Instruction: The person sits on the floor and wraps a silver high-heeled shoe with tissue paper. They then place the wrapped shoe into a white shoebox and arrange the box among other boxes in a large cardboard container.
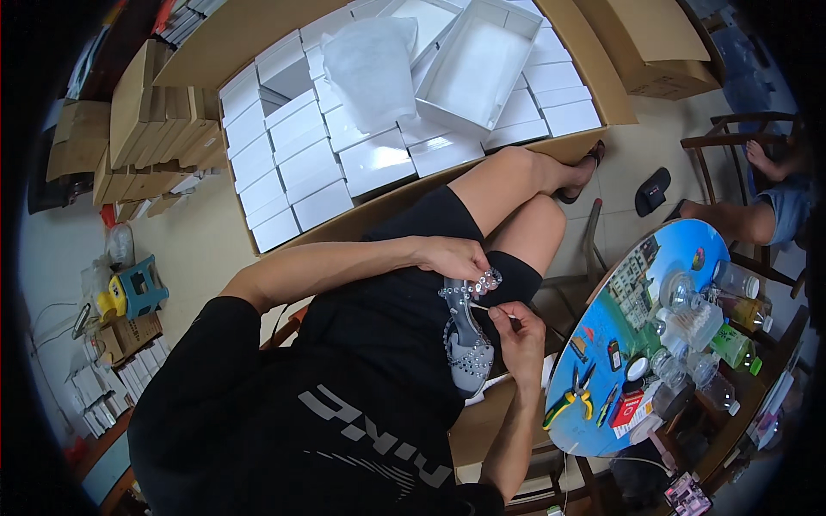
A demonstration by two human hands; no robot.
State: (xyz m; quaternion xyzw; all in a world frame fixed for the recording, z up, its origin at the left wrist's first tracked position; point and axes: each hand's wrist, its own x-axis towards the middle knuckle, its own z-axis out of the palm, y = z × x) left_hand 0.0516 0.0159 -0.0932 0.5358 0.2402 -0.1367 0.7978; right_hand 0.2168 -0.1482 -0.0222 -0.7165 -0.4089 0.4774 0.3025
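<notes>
A grey sandal (pixel 471 359) set with shiny studs lies over my lap, its toe end toward me. My left hand (pixel 456 258) is closed round its studded strap (pixel 487 282) at the far end. Beside the middle of the sandal, my right hand (pixel 520 337) pinches a thin white stick (pixel 481 307). The stick's tip points at the inside of the sandal, near the strap; whether it touches cannot be made out.
Ahead stands a large carton (pixel 370 199) full of white boxes, with an open box lid (pixel 482 64) and a white wrapping bag (pixel 370 69) on top. To the right, a round blue table (pixel 564 365) bears pliers (pixel 571 398), bottles and jars. Another person's leg (pixel 731 219) shows at far right.
</notes>
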